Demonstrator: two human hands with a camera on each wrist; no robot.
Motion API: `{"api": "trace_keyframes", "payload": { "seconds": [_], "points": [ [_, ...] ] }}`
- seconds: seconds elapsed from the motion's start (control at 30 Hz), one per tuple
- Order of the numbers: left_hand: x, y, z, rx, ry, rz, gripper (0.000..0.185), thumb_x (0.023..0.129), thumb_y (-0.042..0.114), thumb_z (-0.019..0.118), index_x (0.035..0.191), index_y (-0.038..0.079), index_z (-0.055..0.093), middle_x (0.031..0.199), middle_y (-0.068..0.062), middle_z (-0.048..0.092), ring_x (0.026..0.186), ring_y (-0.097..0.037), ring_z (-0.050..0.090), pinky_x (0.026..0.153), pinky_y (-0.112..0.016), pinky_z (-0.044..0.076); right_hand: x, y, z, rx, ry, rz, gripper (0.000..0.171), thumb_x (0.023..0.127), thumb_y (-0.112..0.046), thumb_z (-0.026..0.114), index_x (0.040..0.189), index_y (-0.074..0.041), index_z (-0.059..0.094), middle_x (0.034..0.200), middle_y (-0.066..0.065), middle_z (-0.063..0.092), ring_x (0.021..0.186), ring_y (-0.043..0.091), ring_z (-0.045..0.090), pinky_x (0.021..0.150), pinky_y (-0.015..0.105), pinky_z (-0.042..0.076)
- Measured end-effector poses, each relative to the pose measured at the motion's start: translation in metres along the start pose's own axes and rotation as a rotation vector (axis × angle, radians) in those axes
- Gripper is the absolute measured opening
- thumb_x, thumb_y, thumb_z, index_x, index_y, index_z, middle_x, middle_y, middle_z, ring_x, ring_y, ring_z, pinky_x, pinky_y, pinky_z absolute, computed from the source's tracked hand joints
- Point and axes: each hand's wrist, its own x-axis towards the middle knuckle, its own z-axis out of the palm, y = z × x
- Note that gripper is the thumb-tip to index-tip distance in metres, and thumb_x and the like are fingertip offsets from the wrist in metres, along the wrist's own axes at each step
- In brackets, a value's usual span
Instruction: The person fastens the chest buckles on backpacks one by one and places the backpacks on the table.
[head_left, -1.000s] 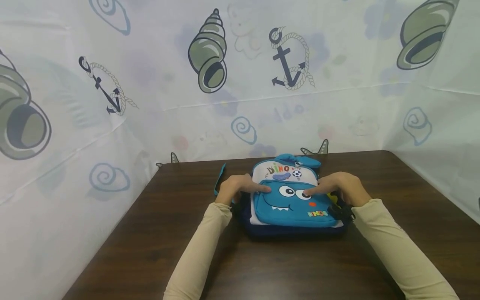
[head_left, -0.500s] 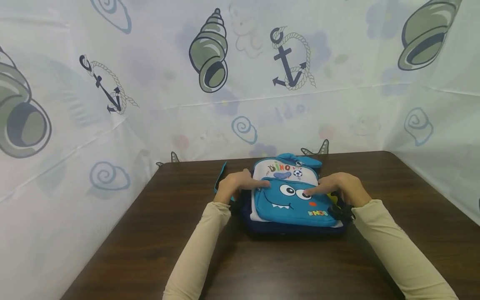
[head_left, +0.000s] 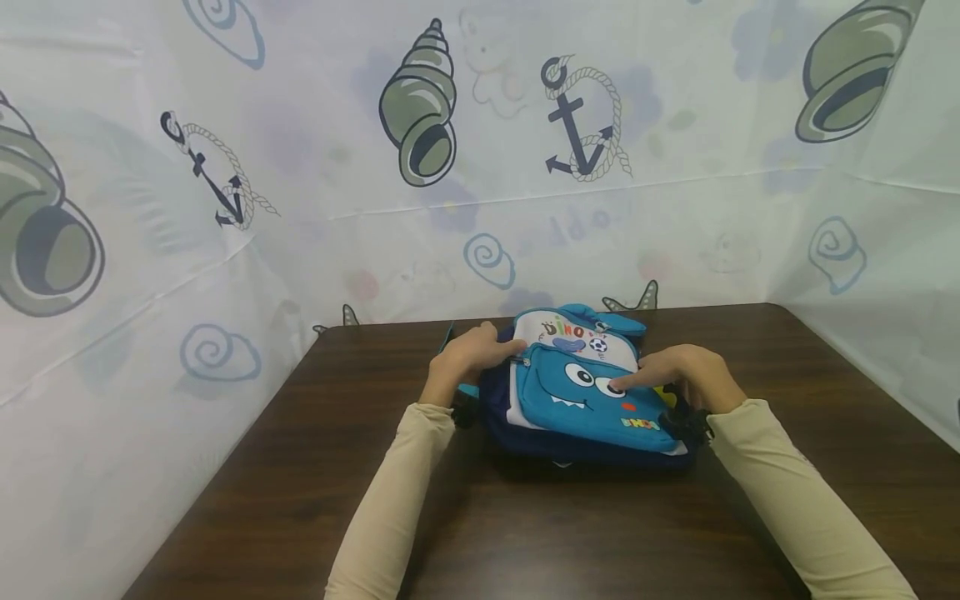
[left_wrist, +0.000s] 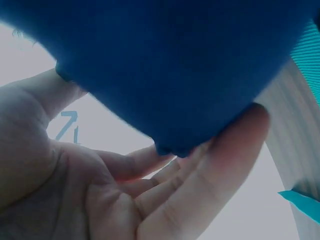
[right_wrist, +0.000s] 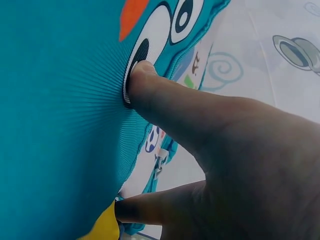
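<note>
Head view: my left hand (head_left: 471, 357) grips the bag's (head_left: 581, 392) lifted far-left corner; right hand (head_left: 678, 375) presses flat. Bag could slip off.

Bare table (head_left: 300, 467) either side of the backpack (head_left: 585, 400); curtain walls (head_left: 150, 250) close behind, left, right.

A child's dinosaur backpack (head_left: 585, 392) lies front-up on the dark wooden table (head_left: 300, 500), near the table's far edge and about midway between its left and right edges. Its front pocket is bright blue with a cartoon face: two big eyes, a toothy grin, an orange spot and small coloured letters. Above it a white panel reads "DINO" beside a small football. The body underneath is navy. The backpack's left side is tilted up off the table; the right side rests lower.
</note>
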Motion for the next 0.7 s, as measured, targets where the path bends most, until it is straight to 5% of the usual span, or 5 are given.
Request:
{"api": "trace_keyframes", "payload": {
  "seconds": [0.27, 0.6, 0.7],
  "points": [
    [-0.0011, 0.0012, -0.0012, -0.068, 0.004, 0.025, 0.08, 0.082, 0.06, 0.048, 0.134, 0.002, 0.032, 0.121, -0.016, 0.05, 0.09, -0.026, 0.057, 0.058, -0.033, 0.051, -0.0007, -0.0002, 0.0003, -0.007, -0.001, 0.006, 0.109, 0.068, -0.075, 0.05, 0.14, 0.001, 0.017, 0.132, 0.035, 0.032, 0.097, 0.048, 0.052, 0.064, 0.049, 0.051],
    [-0.0055, 0.0066, -0.0055, -0.003, 0.046, 0.079, 0.08, 0.083, 0.061, 0.045, 0.136, 0.003, 0.03, 0.132, -0.017, 0.043, 0.109, -0.029, 0.05, 0.087, -0.044, 0.046, 0.0011, 0.0006, 0.0004, -0.002, -0.002, 0.001, 0.111, 0.067, -0.075, 0.049, 0.14, 0.002, 0.017, 0.134, 0.033, 0.031, 0.1, 0.048, 0.051, 0.064, 0.048, 0.052],
    [-0.0072, 0.0077, -0.007, -0.002, 0.057, 0.091, 0.078, 0.083, 0.061, 0.045, 0.134, 0.003, 0.032, 0.129, -0.017, 0.044, 0.105, -0.028, 0.051, 0.085, -0.043, 0.047, 0.001, 0.0008, 0.0, -0.006, -0.005, -0.003, 0.11, 0.067, -0.076, 0.049, 0.139, 0.002, 0.018, 0.134, 0.033, 0.031, 0.099, 0.047, 0.051, 0.064, 0.048, 0.052]
  ]
}}
